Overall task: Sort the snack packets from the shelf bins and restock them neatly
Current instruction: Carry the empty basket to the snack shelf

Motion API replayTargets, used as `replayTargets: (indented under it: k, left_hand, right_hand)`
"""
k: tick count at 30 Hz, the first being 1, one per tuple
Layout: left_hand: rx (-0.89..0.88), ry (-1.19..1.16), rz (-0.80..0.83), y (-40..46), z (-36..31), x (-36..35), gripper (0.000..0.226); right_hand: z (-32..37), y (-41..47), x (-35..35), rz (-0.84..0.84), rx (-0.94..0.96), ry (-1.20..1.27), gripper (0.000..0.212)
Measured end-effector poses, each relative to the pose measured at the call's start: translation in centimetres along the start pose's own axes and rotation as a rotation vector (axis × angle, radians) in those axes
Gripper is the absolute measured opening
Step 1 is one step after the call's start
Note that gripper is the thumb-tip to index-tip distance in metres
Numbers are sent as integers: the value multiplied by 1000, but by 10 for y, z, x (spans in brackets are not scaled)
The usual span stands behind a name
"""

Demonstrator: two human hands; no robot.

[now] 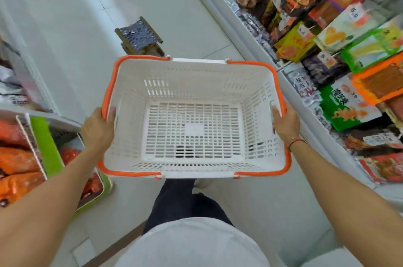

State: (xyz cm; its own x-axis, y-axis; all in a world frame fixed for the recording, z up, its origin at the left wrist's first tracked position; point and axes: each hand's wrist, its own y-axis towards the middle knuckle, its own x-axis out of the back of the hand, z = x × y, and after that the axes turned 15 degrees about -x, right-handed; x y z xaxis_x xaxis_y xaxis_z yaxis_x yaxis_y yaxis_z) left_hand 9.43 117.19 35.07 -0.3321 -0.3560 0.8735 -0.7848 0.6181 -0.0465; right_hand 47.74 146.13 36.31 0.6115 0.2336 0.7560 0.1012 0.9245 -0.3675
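I hold an empty white slotted basket (194,83) with orange handles in front of me, over the aisle floor. My left hand (98,129) grips its left rim, thumb hooked inside. On the opposite rim my right hand (284,123) grips the same way; a red string circles that wrist. Snack packets (351,109) in many colours hang and lie on the shelves to the right. More orange packets (15,164) fill wire bins at the lower left, beside a green bin (46,146).
A small wooden stool (139,37) with a dark patterned seat stands on the white floor ahead of the basket. Shelving lines both sides of the narrow aisle. My legs and light shirt show below the basket.
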Motion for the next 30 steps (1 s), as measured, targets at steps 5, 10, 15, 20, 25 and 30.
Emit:
replayTargets:
  k: [5, 10, 15, 20, 25, 30]
  left_hand:
    - [194, -51, -79, 66, -2, -5, 48]
    - [347, -73, -165, 125, -7, 6, 48]
    - [501, -91, -232, 191, -3, 15, 49]
    - [663, -118, -327, 262, 4, 20, 49]
    - [801, -150, -430, 325, 8, 36, 48]
    - [950, -158, -561, 377, 37, 43, 53]
  right_hand:
    - [113, 91, -48, 53, 160, -83, 35]
    - [233, 156, -103, 138, 300, -153, 33]
    - [356, 209, -167, 233, 433, -240, 28]
    - [480, 252, -242, 335, 560, -297, 27]
    - [606, 266, -314, 407, 702, -344, 22]
    - [724, 256, -397, 474, 875, -402, 21]
